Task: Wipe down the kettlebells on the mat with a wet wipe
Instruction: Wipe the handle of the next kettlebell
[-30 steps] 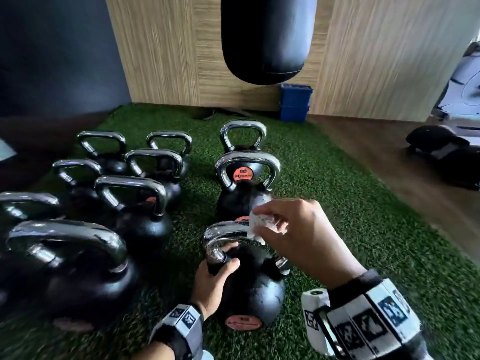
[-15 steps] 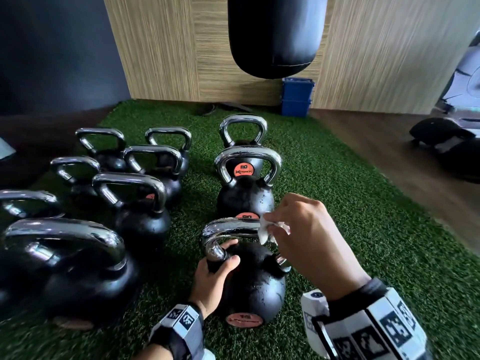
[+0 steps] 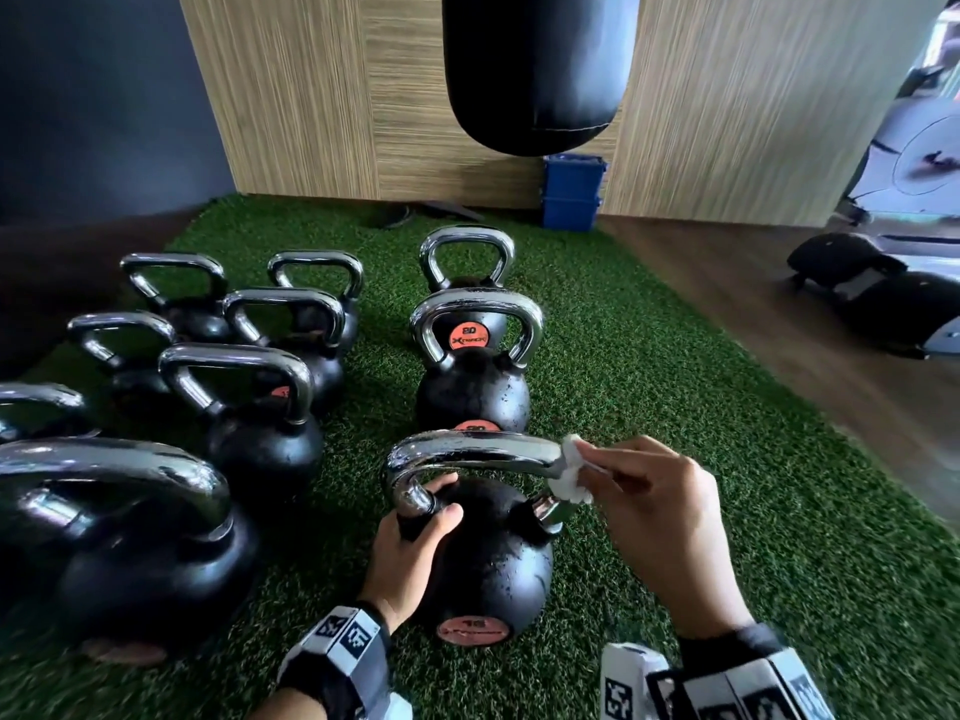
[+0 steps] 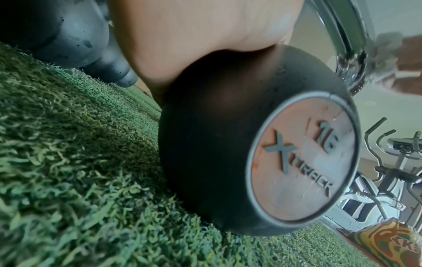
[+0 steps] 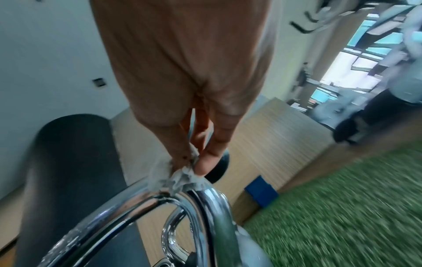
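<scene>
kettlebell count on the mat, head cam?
10. Right column, three: nearest kettlebell, middle, far. Left cluster, seven: two at back, two next, one central, one cut by the left edge, big near one. Others may hide beyond it.

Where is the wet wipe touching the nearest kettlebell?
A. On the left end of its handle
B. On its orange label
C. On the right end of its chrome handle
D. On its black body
C: the right hand pinches the wipe against the handle's right bend.
</scene>
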Demonstrator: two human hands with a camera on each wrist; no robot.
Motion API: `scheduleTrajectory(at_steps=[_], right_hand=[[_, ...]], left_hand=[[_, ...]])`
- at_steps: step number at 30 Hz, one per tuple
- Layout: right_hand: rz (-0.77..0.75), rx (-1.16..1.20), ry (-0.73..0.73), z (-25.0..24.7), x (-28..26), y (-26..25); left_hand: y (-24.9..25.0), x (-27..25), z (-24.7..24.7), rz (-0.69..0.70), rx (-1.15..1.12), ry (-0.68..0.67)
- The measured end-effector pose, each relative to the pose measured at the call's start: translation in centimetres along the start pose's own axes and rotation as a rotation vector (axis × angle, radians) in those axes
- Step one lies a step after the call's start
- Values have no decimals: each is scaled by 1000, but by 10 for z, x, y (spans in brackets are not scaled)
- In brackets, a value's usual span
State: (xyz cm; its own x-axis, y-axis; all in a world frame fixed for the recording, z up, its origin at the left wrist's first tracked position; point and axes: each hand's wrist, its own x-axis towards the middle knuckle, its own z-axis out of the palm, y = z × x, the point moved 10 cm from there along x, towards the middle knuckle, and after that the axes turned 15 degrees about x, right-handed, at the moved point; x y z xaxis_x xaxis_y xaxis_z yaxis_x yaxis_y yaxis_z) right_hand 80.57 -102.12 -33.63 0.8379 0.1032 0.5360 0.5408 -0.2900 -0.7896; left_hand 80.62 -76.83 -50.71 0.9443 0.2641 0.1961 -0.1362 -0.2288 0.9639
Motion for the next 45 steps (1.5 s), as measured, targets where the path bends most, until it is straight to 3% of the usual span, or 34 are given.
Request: scheduleTrajectory(at_steps=[4, 10, 14, 16, 18, 21, 23, 25, 29, 32, 38, 42, 45], right_hand=[[218, 77, 56, -2, -27, 54], [403, 401, 186, 12, -52, 88], [508, 526, 126, 32, -61, 100], [560, 529, 84, 32, -65, 105], [611, 531, 23, 28, -69, 107], [657, 524, -141, 27, -72, 96], [639, 563, -217, 30, -69, 79], [559, 573, -252, 32, -60, 58], [378, 523, -284, 39, -42, 19], [267, 479, -290, 47, -31, -7], [75, 271, -130, 46, -8, -38], [16, 322, -226, 54, -9, -47], [54, 314, -10, 28, -12, -14]], left_hand=[[0, -2, 2, -41, 6, -24], [6, -5, -3, -83, 46, -25], [10, -10, -6, -160, 163, -61], [8, -16, -14, -262, 380, -114], [12, -23, -22, -322, 750, -240], [40, -29, -32, -278, 1286, -352], [68, -28, -37, -202, 1405, -324], [90, -27, -35, -127, 1207, -364], [126, -36, -14, -158, 294, -464], [143, -41, -4, -95, -11, -480], [161, -29, -22, 60, -75, -282], [182, -27, -28, 209, -55, -204], [191, -17, -55, 311, 160, 30]])
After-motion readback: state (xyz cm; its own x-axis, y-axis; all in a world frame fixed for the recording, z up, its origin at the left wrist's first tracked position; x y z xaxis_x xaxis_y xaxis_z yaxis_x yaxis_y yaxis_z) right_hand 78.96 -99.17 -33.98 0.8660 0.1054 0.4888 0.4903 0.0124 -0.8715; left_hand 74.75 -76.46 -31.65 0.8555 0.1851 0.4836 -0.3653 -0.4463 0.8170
